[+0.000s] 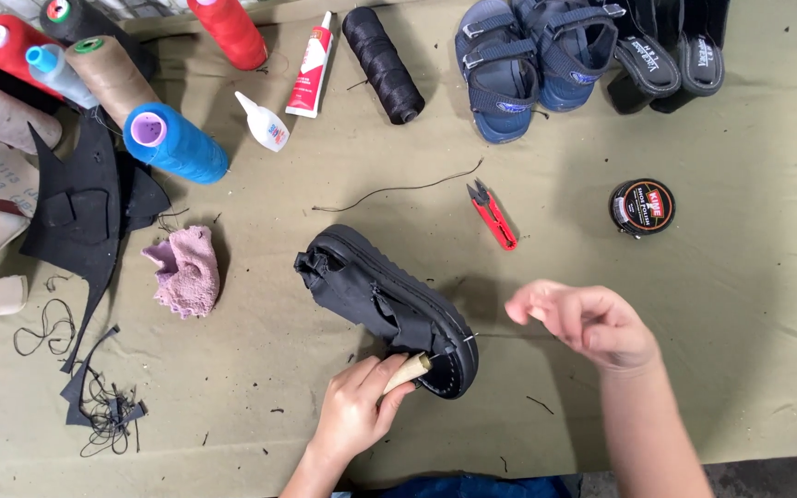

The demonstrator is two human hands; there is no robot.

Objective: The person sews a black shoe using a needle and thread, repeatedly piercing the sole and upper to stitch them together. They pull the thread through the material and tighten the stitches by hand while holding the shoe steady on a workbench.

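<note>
Left hand (354,413), at six o'clock on the cloth-covered table (740,304), grips a wooden-handled awl (408,373) pressed against the black sandal (389,309) lying at the centre. Right hand (590,323), at four o'clock, hovers loosely curled, fingers pinched; whether it grasps thread is unclear. Red thread snips (493,216) lie at one o'clock, a pink rag (186,271) at nine.
</note>
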